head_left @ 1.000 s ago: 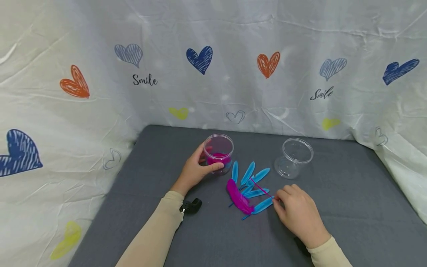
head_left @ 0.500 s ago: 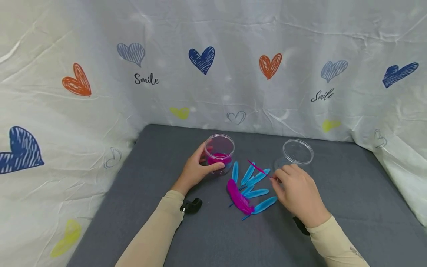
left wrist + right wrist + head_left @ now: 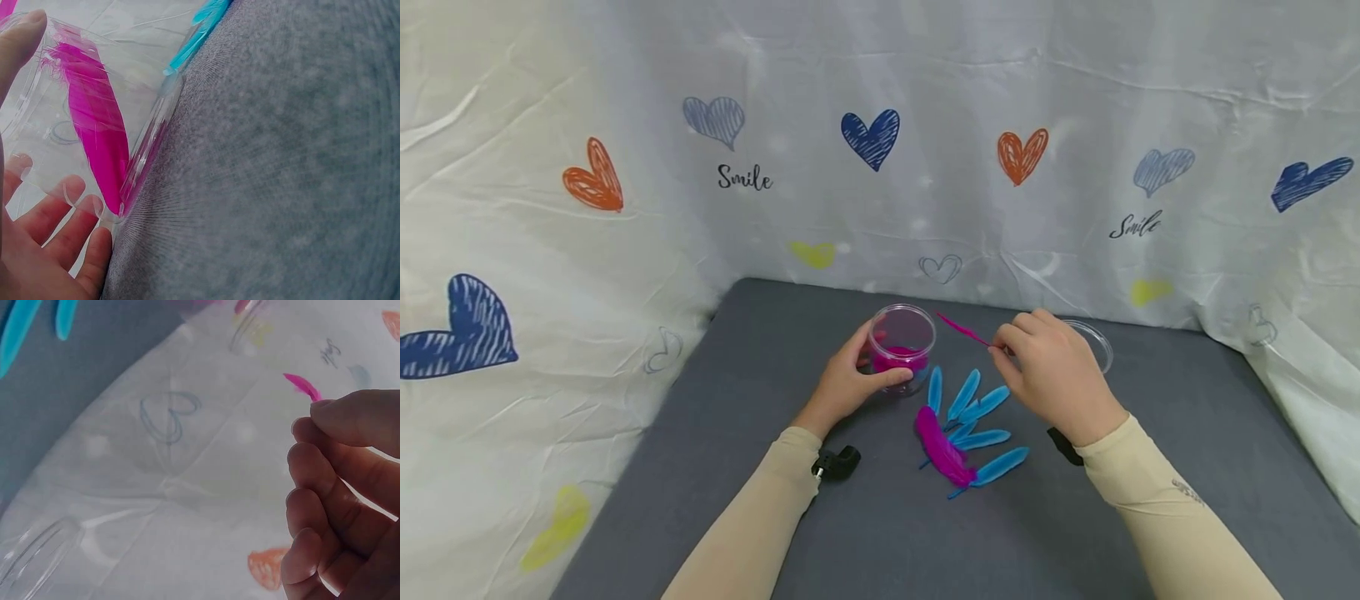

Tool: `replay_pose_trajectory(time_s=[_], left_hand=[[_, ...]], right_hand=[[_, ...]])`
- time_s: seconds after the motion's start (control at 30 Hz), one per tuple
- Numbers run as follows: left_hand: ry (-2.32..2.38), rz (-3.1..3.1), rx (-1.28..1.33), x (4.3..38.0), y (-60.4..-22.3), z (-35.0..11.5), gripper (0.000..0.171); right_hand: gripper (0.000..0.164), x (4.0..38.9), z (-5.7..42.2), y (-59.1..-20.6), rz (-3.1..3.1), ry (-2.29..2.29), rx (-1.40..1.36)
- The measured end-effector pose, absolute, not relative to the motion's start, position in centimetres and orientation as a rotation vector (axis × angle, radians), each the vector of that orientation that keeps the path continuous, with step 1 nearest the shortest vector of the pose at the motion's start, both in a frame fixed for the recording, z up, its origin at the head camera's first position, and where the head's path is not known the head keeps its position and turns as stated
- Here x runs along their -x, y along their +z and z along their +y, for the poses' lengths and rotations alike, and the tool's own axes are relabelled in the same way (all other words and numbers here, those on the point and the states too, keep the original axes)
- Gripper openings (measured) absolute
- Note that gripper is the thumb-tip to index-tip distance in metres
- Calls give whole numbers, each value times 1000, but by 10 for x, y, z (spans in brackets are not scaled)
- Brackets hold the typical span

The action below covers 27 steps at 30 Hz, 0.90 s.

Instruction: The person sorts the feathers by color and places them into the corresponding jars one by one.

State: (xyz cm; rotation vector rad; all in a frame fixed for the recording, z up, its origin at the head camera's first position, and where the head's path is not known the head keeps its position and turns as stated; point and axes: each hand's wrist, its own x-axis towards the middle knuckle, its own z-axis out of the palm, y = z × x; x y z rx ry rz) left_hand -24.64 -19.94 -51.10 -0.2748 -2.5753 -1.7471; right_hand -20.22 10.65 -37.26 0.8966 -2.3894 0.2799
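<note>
My left hand (image 3: 838, 387) grips a clear plastic jar (image 3: 904, 325) standing on the grey-covered table, thumb on the near side and fingers round the far side. Inside it lies a magenta feather (image 3: 97, 119). Between thumb and index finger, my right hand (image 3: 1060, 375) pinches another magenta feather (image 3: 303, 386) by one end. That feather is raised above the table, its free tip pointing left towards the jar's rim. Below the hands, several blue feathers (image 3: 1000, 465) lie fanned out, with a magenta feather (image 3: 943, 450) across their lower ends.
A second clear jar (image 3: 1099, 342) stands at the back right, mostly hidden behind my right hand. A white curtain (image 3: 955, 183) printed with hearts hangs behind the grey tabletop (image 3: 880, 533). Dark wrist devices (image 3: 838, 462) sit at both sleeves.
My right hand has lifted the magenta feather up and leftwards from over the blue feathers to beside the held jar. The left hand keeps its grip, and the head view has shifted slightly.
</note>
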Motion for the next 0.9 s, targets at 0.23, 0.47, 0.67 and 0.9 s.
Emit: replay_pose_trajectory(time_s=[0.23,0.47,0.67,0.9], left_hand=[[-1756,-2569,274,245,-510,-200,95],[-1759,-2564,263,245,-511,-201,96],[-1767,-2550,283,245,-510,-201,95],[-1767,-2550,283,245,-510,-200,96]], right_hand=[[10,215,85,-375,-2454,204,-968],[14,227,63,-377,-2452,146,-1016],[19,236,49,-381,-2452,115,-1048],[19,240,40,-384,-2489,71,-1053]])
